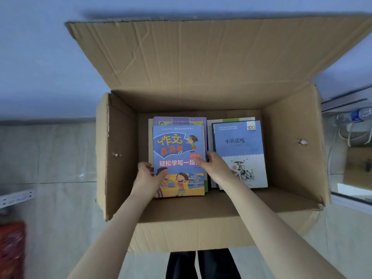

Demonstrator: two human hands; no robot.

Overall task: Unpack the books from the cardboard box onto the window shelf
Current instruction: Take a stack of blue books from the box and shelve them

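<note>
An open cardboard box stands on the floor with two stacks of books inside. The left stack is topped by a blue cartoon-cover book, with a purple book showing beneath it. My left hand grips that blue book's lower left edge, thumb on the cover. My right hand holds its right edge, fingers tucked between the two stacks. The right stack is topped by a blue-and-white book with a painted figure, lying flat.
The box's big rear flap stands up against the wall. A ledge at the right edge carries a plastic bottle and white cables. A red object lies on the floor at the lower left. My dark trousers show below the box.
</note>
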